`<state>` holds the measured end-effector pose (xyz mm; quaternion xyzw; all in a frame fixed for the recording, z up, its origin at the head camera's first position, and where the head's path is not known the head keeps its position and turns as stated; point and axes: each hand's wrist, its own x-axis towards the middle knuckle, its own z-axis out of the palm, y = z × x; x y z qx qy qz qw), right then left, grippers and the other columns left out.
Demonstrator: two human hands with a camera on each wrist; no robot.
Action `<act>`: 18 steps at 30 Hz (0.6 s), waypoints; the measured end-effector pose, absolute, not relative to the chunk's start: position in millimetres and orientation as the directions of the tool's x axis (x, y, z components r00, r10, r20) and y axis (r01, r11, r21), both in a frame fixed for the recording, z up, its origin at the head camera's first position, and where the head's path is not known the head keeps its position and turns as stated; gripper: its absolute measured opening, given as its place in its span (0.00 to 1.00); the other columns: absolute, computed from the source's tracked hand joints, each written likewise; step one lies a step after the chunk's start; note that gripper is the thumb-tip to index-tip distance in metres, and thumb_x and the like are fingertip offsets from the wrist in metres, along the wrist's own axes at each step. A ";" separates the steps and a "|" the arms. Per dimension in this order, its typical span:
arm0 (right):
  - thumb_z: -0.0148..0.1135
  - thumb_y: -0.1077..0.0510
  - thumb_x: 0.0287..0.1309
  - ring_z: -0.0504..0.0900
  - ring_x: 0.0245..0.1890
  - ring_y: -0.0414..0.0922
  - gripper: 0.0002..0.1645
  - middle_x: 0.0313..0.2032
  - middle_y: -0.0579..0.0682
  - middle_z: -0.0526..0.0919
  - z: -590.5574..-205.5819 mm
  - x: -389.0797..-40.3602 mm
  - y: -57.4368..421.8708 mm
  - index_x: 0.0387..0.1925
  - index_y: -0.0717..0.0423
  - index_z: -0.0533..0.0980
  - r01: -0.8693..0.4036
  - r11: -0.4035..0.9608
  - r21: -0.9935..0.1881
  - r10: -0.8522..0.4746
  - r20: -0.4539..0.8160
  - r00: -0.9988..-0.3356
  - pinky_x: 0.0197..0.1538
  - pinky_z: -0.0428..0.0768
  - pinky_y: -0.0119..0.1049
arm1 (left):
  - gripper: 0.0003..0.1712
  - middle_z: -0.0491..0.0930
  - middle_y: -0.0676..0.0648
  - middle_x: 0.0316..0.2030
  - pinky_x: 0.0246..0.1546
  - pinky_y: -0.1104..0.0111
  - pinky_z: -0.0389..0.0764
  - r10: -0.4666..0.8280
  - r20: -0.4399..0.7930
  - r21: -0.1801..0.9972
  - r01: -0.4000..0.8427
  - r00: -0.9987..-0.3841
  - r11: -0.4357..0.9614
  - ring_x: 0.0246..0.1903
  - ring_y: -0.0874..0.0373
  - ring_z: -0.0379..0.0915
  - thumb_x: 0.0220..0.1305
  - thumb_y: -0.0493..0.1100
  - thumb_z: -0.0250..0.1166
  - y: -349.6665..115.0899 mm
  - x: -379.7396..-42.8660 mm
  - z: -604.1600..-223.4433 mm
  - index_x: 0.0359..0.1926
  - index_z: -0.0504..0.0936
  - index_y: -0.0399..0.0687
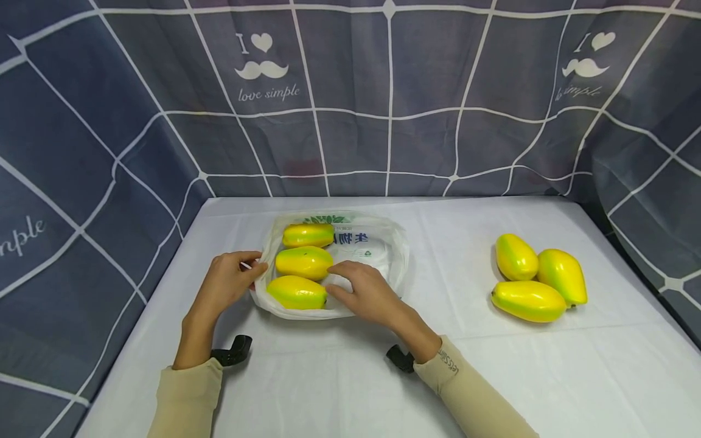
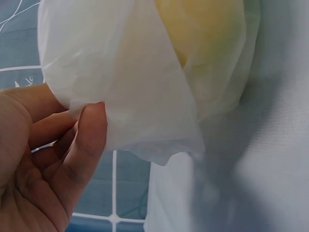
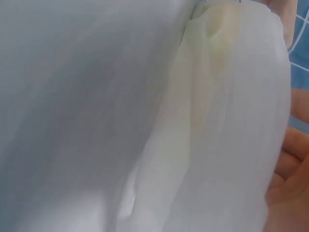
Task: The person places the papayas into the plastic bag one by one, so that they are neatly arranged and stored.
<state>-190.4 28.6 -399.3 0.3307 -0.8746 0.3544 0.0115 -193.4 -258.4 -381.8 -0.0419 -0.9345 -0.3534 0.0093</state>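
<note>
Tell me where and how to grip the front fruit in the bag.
Likely the right half of the front fruit, from above and the right: it lies crosswise, right end toward the fruit-free part of the open bag, while the middle fruit crowds its far side.

The white-clothed table [image 1: 339, 389] bears a plastic bag [image 1: 404, 250] touching the left hand [image 1: 226, 281] and three yellow-green fruits [image 1: 528, 301] well to the right of the right hand [image 1: 368, 292].
</note>
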 end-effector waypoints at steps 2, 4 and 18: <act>0.62 0.54 0.66 0.78 0.57 0.48 0.22 0.53 0.53 0.82 -399.0 -188.5 35.1 0.55 0.63 0.78 -0.589 0.534 -0.607 -0.557 0.272 -0.785 0.61 0.72 0.44 | 0.25 0.81 0.40 0.39 0.23 0.65 0.74 0.076 0.053 0.662 0.092 -0.996 0.744 0.24 0.57 0.77 0.69 0.43 0.62 -258.4 -193.5 -381.7 0.61 0.76 0.30; 0.63 0.54 0.66 0.78 0.56 0.48 0.21 0.53 0.53 0.82 -398.8 -186.4 42.0 0.55 0.63 0.79 -0.589 0.538 -0.602 -0.541 0.289 -0.790 0.61 0.72 0.44 | 0.25 0.81 0.40 0.39 0.22 0.65 0.74 0.079 0.057 0.665 0.096 -0.995 0.740 0.24 0.56 0.77 0.69 0.43 0.62 -258.5 -193.6 -381.6 0.61 0.76 0.30; 0.66 0.54 0.63 0.78 0.57 0.49 0.21 0.52 0.51 0.83 -394.3 -171.9 100.4 0.54 0.60 0.80 -0.519 0.558 -0.648 -0.405 0.333 -0.852 0.59 0.72 0.48 | 0.25 0.81 0.40 0.39 0.23 0.65 0.74 0.082 0.056 0.656 0.099 -0.995 0.748 0.24 0.57 0.77 0.69 0.43 0.62 -259.2 -193.4 -381.2 0.60 0.76 0.29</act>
